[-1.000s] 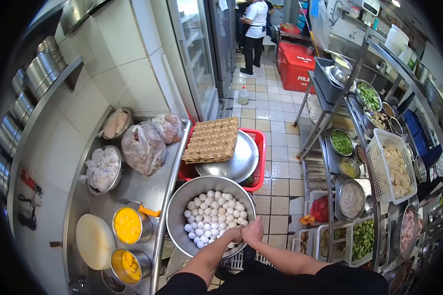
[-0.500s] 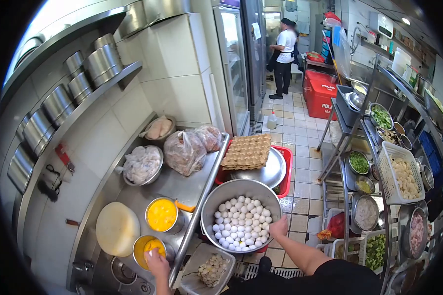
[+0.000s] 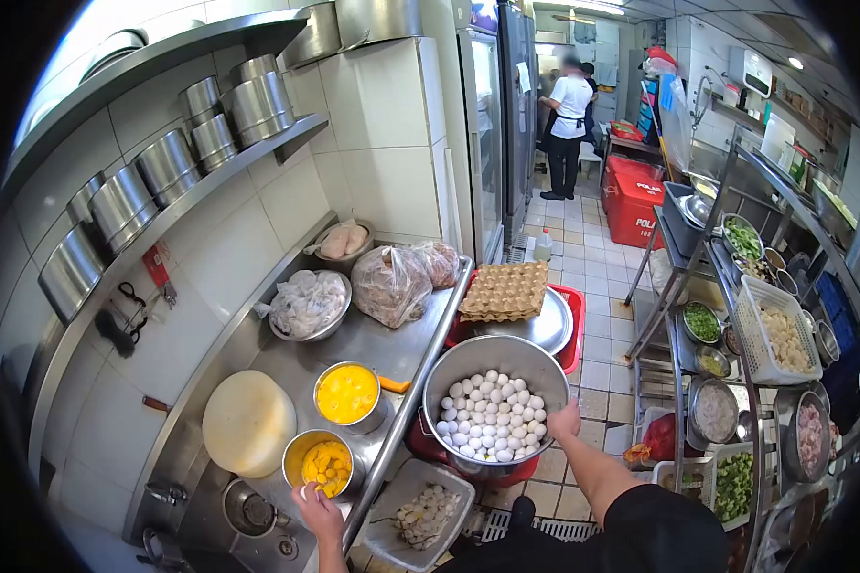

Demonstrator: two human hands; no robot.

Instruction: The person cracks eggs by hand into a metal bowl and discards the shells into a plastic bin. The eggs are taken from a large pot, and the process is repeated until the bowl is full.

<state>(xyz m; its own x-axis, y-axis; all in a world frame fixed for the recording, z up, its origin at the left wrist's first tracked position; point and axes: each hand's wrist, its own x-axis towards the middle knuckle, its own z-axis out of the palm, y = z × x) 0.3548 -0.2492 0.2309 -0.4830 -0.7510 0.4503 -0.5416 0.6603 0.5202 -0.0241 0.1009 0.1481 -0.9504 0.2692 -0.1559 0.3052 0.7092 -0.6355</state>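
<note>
My left hand (image 3: 321, 514) is at the near rim of a steel pot (image 3: 294, 470) holding egg yolks (image 3: 327, 466). Its fingers are curled, and what lies between them is too small to make out. Just behind stands a second steel pot (image 3: 368, 418) full of yellow egg (image 3: 347, 393), with an orange handle (image 3: 394, 385) beside it. My right hand (image 3: 565, 421) is closed on the right rim of a large metal pot (image 3: 497, 350) of white eggs (image 3: 492, 415). Below that pot sits a grey tub (image 3: 380, 544) of eggshells (image 3: 424, 516).
A round board (image 3: 249, 423), a bowl of bagged food (image 3: 308, 306) and a filled plastic bag (image 3: 390, 285) rest on the steel counter (image 3: 377, 349). Egg trays (image 3: 504, 290) lie beyond the large pot. Food racks (image 3: 750, 382) line the right; two people (image 3: 569, 124) stand far back.
My left hand has drawn back from inside the near steel pot to its rim, and the white thing in its fingers no longer shows clearly. The view has shifted left; my right hand stays on the rim.
</note>
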